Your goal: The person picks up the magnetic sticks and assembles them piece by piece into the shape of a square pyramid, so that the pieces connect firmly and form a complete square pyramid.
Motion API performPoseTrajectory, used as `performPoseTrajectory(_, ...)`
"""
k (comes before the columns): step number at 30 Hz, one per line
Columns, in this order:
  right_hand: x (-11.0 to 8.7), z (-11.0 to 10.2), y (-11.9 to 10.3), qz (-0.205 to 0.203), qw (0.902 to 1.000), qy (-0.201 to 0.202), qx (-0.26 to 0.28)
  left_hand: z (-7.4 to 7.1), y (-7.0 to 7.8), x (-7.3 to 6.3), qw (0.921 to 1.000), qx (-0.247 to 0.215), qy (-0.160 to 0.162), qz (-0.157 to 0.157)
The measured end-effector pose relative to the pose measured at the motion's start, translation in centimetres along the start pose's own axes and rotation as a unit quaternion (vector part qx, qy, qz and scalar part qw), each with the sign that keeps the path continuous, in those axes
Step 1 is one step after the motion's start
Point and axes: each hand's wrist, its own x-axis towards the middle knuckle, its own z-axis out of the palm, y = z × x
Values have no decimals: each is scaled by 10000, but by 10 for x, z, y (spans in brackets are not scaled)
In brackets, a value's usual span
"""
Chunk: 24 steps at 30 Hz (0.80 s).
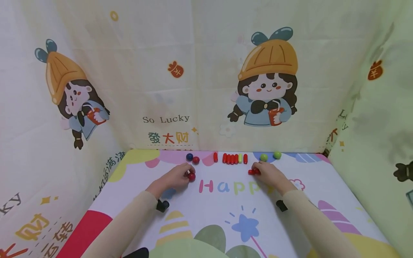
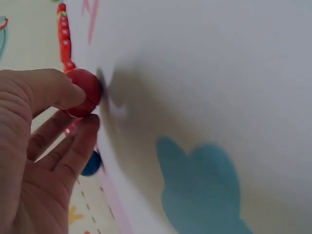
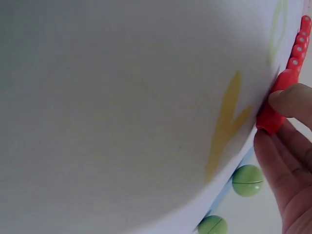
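On the left, the left hand [image 1: 175, 177] reaches in over the surface [image 1: 206, 218], its thumb and fingers pinching a red ball [image 1: 191, 177]; whether the ball touches the surface cannot be told. Beyond this hand, near the far edge and toward the far left corner, a dark blue ball [image 1: 189, 157] and a second red ball [image 1: 195, 160] lie side by side. Next along the far edge comes a lone red stick [image 1: 215, 157], then, after a gap, four red sticks [image 1: 230, 159] set close together, a yellow-green stick [image 1: 240, 158] just beside them and one more red stick [image 1: 245, 158]. In front of the row's right end, the right hand [image 1: 267, 175] pinches a red piece [image 1: 254, 172] between thumb and fingertips, low at the surface; whether it is one part or two joined is unclear. Beyond that hand, two green balls [image 1: 264, 157] sit near the far edge, apart from each other, the right one nearer the far right corner.
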Motion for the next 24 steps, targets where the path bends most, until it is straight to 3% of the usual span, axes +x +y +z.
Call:
performPoseTrajectory(9, -13, 0, -10, 141, 9992, -310, 199, 5, 15, -9, 9997, 25, -177, 171)
performPoseTrajectory(24, -38, 6, -37, -151, 9989, -251, 361, 23, 32, -19, 9988, -267, -302, 291)
